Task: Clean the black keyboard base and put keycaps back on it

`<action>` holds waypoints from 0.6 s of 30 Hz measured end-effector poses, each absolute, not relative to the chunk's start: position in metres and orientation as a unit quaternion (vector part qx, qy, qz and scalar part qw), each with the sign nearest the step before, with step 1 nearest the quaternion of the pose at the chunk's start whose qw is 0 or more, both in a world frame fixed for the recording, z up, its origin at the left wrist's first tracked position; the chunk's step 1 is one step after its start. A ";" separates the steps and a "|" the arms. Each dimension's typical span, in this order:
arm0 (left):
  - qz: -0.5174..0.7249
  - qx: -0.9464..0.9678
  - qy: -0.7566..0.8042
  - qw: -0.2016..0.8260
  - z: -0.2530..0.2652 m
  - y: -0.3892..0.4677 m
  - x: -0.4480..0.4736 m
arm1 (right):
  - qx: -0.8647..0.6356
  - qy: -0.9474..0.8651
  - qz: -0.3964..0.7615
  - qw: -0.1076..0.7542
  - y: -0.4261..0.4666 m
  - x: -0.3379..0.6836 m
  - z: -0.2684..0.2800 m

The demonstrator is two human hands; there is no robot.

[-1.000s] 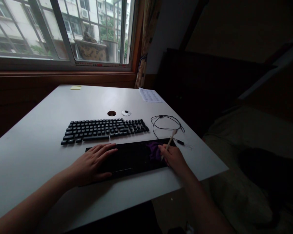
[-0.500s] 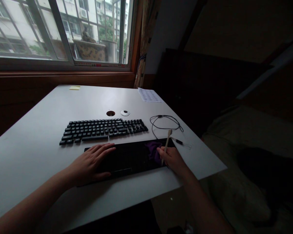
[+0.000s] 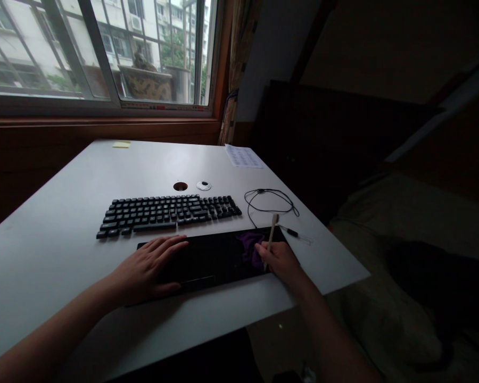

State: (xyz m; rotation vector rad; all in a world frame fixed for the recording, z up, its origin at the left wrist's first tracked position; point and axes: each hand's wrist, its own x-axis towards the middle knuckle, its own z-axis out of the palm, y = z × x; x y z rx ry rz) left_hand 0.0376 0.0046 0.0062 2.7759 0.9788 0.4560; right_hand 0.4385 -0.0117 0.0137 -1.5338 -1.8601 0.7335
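Observation:
A black keyboard base without visible keycaps lies near the table's front edge. My left hand rests flat across its left end, fingers stretched out. At the right end, my right hand is closed round a pale toothbrush, whose dark-bristled head points up and away from me. A crumpled purple cloth lies on the base against the right fingertips; whether they also pinch it I cannot tell. Behind the base, loose black keycaps are laid out in keyboard order.
A black cable is coiled beyond the base's right end. Beside it lies a wire keycap puller. Farther back are a cable hole, its round cover, a printed sheet and yellow sticky notes.
The toothbrush head has shifted slightly left with my right hand. My left hand stays where it was on the base.

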 end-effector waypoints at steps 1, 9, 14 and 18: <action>0.150 0.929 0.329 0.081 0.007 0.005 0.038 | -0.575 -0.708 0.278 0.301 -0.012 0.439 0.015; 0.151 0.932 0.321 0.078 0.005 0.004 0.037 | -0.622 -0.647 0.241 0.370 -0.019 0.436 0.004; 0.147 0.932 0.322 0.076 0.004 0.004 0.036 | -0.620 -0.647 0.245 0.370 -0.018 0.436 0.003; 0.150 0.931 0.322 0.077 0.005 0.004 0.037 | -0.606 -0.664 0.275 0.340 -0.016 0.437 0.007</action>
